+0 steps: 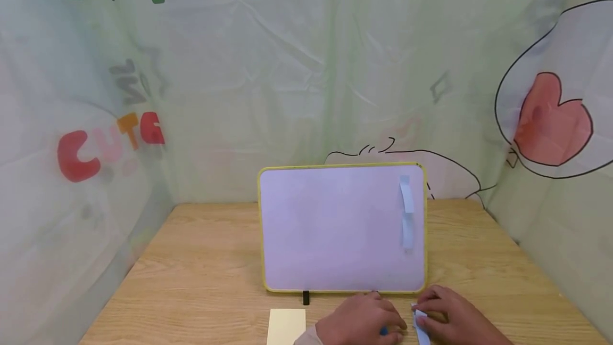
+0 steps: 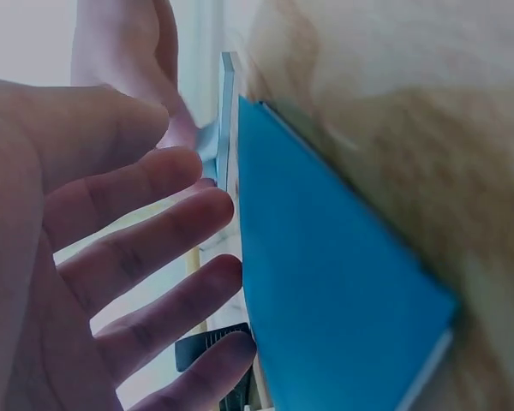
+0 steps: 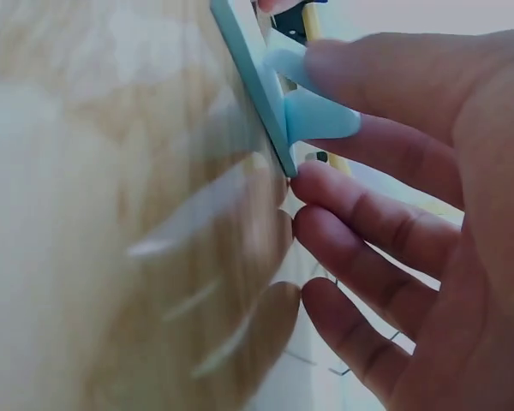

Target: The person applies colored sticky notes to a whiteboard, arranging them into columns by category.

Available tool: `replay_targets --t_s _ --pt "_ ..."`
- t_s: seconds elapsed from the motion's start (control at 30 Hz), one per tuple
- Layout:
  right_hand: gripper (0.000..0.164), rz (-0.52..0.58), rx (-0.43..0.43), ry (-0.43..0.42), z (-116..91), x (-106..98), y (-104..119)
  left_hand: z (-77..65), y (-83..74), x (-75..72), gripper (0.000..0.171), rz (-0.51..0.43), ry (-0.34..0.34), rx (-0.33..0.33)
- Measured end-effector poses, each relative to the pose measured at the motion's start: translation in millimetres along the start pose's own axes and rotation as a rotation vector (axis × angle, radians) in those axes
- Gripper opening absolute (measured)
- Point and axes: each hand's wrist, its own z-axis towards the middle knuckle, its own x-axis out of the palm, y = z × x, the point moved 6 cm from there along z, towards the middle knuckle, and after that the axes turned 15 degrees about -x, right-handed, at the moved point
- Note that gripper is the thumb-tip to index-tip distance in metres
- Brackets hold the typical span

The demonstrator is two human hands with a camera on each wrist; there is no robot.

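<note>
In the head view, my right hand (image 1: pixel 447 315) is at a narrow pale blue sticky note pad (image 1: pixel 421 329) on the table. The right wrist view shows its thumb and index finger pinching a curled pale blue sticky note (image 3: pixel 321 117) that lifts from the pad. The other fingertips are down at the table surface. My left hand (image 1: pixel 359 319) is just left of it, fingers loosely extended. Those fingertips are at the edge of a darker blue paper pad (image 2: pixel 325 274), mostly hidden under the hand in the head view.
A yellow-framed whiteboard (image 1: pixel 335 228) stands behind the hands, with two pale blue strips (image 1: pixel 406 196) near its right edge. A black support foot (image 1: pixel 306 297) sticks out below it. A pale yellow paper pad (image 1: pixel 286 326) lies left of my left hand. Printed curtains (image 1: pixel 249 95) surround the wooden table (image 1: pixel 201 260).
</note>
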Motion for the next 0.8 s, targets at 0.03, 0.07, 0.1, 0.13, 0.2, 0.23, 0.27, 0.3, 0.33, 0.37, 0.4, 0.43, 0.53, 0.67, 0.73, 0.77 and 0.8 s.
replay_targets --t_s 0.03,0.07,0.1,0.13,0.2,0.23,0.27,0.3,0.33,0.37,0.4,0.43,0.53,0.67,0.73,0.77,0.8 --pt "0.016 -0.029 0.005 -0.009 0 0 1 -0.2 -1.1 0.7 0.025 -0.002 0.002 0.005" --pt "0.015 -0.038 0.022 -0.013 -1 -1 1 -0.6 -2.5 1.2 0.025 0.000 -0.001 0.014" --pt "0.015 -0.044 0.048 -0.015 -1 -1 1 -0.8 -3.9 1.6 0.025 -0.002 -0.001 0.023" --pt "0.015 -0.050 0.069 -0.018 0 -1 1 -0.9 -5.2 1.9 0.025 0.005 -0.007 0.034" --pt "0.015 -0.056 0.108 -0.033 1 -2 1 -1.6 -7.7 2.3 0.025 0.026 -0.020 0.057" --pt "0.014 -0.057 0.116 -0.046 2 -2 2 -1.8 -8.4 2.7 0.025 0.038 -0.022 0.061" --pt "0.013 -0.062 0.121 -0.058 3 -3 2 -1.9 -8.9 3.2 0.026 0.049 -0.022 0.065" --pt "0.013 -0.069 0.125 -0.071 4 -3 3 -2.0 -9.1 3.9 0.026 0.057 -0.020 0.065" --pt "0.012 -0.070 0.128 -0.082 5 -3 3 -2.2 -8.8 4.4 0.027 0.066 -0.015 0.060" --pt "0.013 -0.063 0.140 -0.088 6 -3 3 -2.5 -8.4 5.2 0.028 0.072 -0.004 0.050" --pt "0.013 -0.056 0.150 -0.093 7 -2 3 -2.6 -8.0 6.0 0.029 0.075 0.008 0.038" --pt "0.014 -0.042 0.170 -0.091 7 -2 3 -2.9 -7.7 6.7 0.030 0.081 0.020 0.025" --pt "0.017 -0.014 0.240 -0.083 7 -1 1 -3.0 -8.9 7.7 0.034 0.100 0.047 0.001" --pt "0.019 -0.004 0.311 -0.081 5 -1 1 -2.8 -13.6 7.9 0.041 0.157 0.052 -0.005" --pt "0.018 -0.001 0.331 -0.083 4 -2 2 -3.0 -15.9 8.3 0.044 0.181 0.044 0.001" --pt "0.019 0.002 0.340 -0.084 4 -2 2 -3.2 -16.9 8.6 0.044 0.198 0.035 0.006" --pt "0.019 0.002 0.346 -0.085 3 -3 2 -3.3 -17.9 8.8 0.044 0.213 0.027 0.012"
